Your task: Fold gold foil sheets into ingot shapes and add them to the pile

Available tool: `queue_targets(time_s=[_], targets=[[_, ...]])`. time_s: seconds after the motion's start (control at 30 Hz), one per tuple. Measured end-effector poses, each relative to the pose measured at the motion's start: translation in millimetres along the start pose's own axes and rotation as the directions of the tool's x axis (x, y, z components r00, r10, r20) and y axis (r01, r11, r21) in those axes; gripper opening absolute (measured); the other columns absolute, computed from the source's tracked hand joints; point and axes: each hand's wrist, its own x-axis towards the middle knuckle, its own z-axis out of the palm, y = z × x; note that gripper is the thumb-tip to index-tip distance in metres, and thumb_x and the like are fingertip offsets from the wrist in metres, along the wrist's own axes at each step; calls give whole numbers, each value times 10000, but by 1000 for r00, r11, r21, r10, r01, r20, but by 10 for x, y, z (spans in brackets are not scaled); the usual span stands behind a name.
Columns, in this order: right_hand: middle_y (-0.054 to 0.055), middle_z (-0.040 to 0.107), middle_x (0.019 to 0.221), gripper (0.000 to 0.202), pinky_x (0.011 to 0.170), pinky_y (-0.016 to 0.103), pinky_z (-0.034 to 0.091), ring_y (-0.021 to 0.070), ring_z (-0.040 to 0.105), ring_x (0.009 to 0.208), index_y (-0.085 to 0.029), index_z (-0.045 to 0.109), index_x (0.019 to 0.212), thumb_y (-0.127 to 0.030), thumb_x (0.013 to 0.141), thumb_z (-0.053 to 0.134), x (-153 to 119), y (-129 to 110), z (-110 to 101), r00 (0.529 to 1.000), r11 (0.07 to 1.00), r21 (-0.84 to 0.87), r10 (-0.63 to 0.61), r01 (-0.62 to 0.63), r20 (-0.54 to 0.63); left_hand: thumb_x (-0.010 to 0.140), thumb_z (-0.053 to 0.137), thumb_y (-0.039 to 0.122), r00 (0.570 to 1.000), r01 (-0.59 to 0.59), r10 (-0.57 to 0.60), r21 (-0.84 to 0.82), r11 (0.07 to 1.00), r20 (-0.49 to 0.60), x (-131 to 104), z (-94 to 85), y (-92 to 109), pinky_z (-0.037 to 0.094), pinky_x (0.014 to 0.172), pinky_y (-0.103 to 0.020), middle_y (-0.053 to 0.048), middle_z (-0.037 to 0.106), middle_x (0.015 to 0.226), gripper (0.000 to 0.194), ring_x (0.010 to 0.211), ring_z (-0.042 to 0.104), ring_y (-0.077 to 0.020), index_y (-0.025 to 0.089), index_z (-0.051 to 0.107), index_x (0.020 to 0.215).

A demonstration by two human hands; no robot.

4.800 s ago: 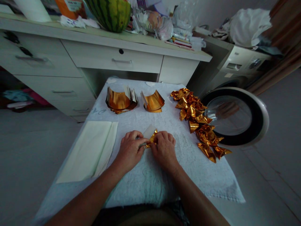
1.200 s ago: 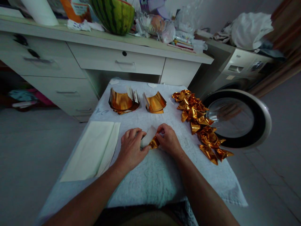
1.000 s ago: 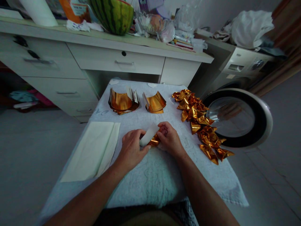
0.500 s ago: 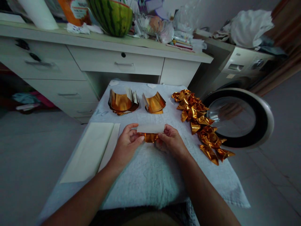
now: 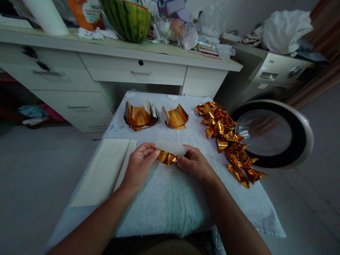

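Observation:
Between my hands is a piece of shiny gold foil [image 5: 167,157] with a strip of white paper [image 5: 171,146] along its upper side. My left hand [image 5: 140,164] pinches the left end of the foil between thumb and fingers. The right end is gripped by my right hand [image 5: 198,163], its fingers partly hidden behind the paper. Beyond them lie two curved stacks of gold sheets, a larger one [image 5: 138,116] and a smaller one [image 5: 176,117]. Several twisted gold foil pieces [image 5: 223,131] form a row on the right. White paper sheets [image 5: 102,170] lie left of my left hand.
A pale cloth [image 5: 170,209] covers the table. Behind it stands a white cabinet [image 5: 119,69] with a cut watermelon [image 5: 130,21] and clutter on top. An open washing machine door [image 5: 271,132] is close to the table's right side.
The foil between my hands has creased and tilted, its right side lower. The white paper has tilted with it. Both hands still hold the ends, and the view has shifted slightly.

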Motion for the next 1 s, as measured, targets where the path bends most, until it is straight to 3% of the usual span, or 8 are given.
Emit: queue_targets(time_s=[0.13,0.33,0.63,0.77,0.83,0.93,1.0], targets=[[-56,504,646,305,473,188,291,62,386,529,-168,618,900,-413,781,755,-4,1,-14,999,998,-65,-1,3,35,750,736,282,999,28,-29,-41,999,-21,17,-4,13,430,605,-237,23,671,704,250,640,593,-118,184,612,944],[-21,596,754,328,585,218,378,99,499,639,-169,639,921,-421,756,769,-16,21,-27,999,995,-101,-13,18,46,775,693,275,1000,8,-8,-23,1000,-7,26,-14,6,402,595,-243,28,609,662,111,624,545,-116,179,638,783],[-43,530,680,302,508,209,306,79,414,568,-164,636,895,-418,773,744,-35,-23,7,999,988,-152,7,0,47,919,550,337,993,-113,115,133,985,-9,-2,-14,15,371,576,-241,36,538,654,215,605,467,-112,197,573,758],[-63,500,650,302,479,197,298,70,403,532,-188,568,892,-405,777,742,-10,-20,45,999,993,-116,-27,25,-19,948,518,353,990,-141,142,120,983,-6,-42,25,-1,397,556,-227,59,550,683,114,598,492,-117,247,510,989],[-84,483,621,328,447,189,284,61,381,480,-209,522,932,-403,781,739,10,-6,64,997,997,-56,-47,44,-54,925,563,326,986,-164,163,66,984,26,-70,46,-13,440,592,-225,60,605,797,229,641,537,-115,287,428,1105],[-108,489,597,400,403,178,264,55,359,419,-236,458,996,-398,771,747,40,30,85,993,998,0,-62,62,-103,889,619,288,976,-184,178,39,982,122,-104,73,-37,500,738,-257,11,637,1036,291,830,623,-125,283,440,1118],[-105,522,621,437,402,173,277,54,376,415,-245,433,1012,-389,759,758,56,50,96,989,997,6,-79,80,-123,862,651,276,972,-156,139,79,985,191,-111,83,-53,504,836,-296,-27,653,1086,306,940,649,-157,252,492,1123]])
